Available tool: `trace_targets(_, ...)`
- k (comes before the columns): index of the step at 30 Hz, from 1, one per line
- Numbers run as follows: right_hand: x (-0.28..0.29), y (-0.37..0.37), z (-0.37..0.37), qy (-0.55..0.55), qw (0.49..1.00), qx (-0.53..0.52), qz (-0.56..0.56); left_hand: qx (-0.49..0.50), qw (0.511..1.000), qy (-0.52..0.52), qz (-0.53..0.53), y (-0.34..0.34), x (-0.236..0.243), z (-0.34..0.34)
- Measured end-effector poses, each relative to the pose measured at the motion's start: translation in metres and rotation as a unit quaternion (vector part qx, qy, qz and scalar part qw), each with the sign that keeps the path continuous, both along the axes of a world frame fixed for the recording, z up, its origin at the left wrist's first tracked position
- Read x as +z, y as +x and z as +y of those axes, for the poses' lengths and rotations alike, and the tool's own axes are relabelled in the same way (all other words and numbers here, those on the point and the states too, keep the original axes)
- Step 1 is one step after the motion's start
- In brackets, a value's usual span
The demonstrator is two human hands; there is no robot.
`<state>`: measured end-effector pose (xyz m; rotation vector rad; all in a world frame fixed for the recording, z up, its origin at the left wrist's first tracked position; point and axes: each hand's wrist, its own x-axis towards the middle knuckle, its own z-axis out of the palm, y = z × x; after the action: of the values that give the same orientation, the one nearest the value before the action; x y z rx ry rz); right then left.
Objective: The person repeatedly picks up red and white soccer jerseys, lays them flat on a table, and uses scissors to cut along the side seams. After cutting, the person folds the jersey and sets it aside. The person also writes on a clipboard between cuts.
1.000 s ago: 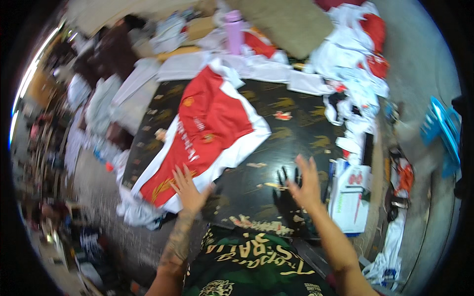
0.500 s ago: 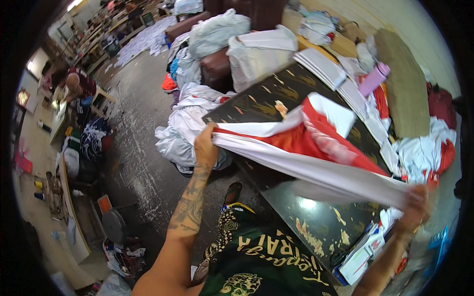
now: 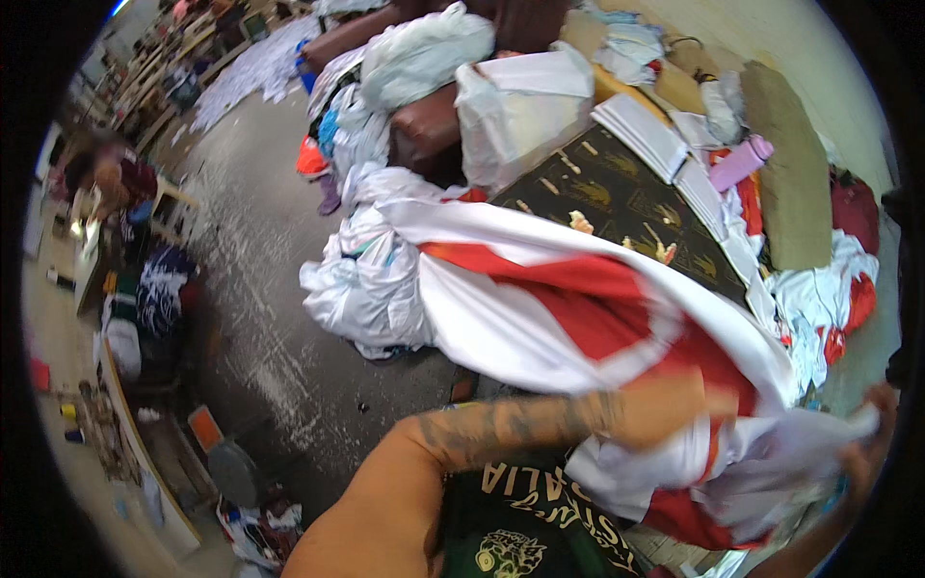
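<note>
A large red and white cloth [image 3: 540,289] billows over the dark patterned table [image 3: 626,207], its left end reaching toward a heap of white cloth. My left arm, tattooed on the forearm, crosses in front of me to the right. At its end my left hand [image 3: 674,409] is over the cloth's red part, its fingers smeared by motion. Beyond it, at the right rim, my right hand [image 3: 860,448] grips the white end of the cloth, somewhat blurred. The lower part of the cloth bunches between my hands and covers the table's near end.
A white cloth heap [image 3: 371,289] lies on the floor left of the table. Folded white pieces [image 3: 641,135] and a pink bottle [image 3: 740,164] line its far right side. Stuffed plastic bags [image 3: 525,111] stand behind. A person [image 3: 120,183] works at the far left, near a stool [image 3: 231,472].
My left hand has swung from the table's left side across to the right, near my right hand. The stretched cloth has opened into a broad billow, its left end loose.
</note>
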<state>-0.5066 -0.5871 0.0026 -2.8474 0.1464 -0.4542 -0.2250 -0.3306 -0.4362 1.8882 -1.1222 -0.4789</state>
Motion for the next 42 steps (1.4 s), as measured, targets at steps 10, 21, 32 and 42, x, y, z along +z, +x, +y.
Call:
trace_targets(10, -0.017, -0.105, -0.203, -0.306, 0.693, -0.49, -0.432, 0.529, 0.764, -0.147, -0.339, 0.343, 0.125, 0.385)
trace_targets(21, -0.35, -0.196, -0.085, 0.224, 0.902, -0.265, -0.256, 0.355, 0.846, 0.363, 0.162, -0.015, -0.092, 0.501)
trace_targets(32, -0.429, -0.103, 0.087, 0.107, 0.947, -0.23, 0.198, 0.392, 0.858, 0.28, -0.18, 0.124, -0.089, 0.208)
trace_targets(42, -0.467, 0.034, -0.087, 0.185, 0.883, -0.314, 0.295, 0.119, 0.919, 0.272, -0.259, 0.264, -0.104, -0.099)
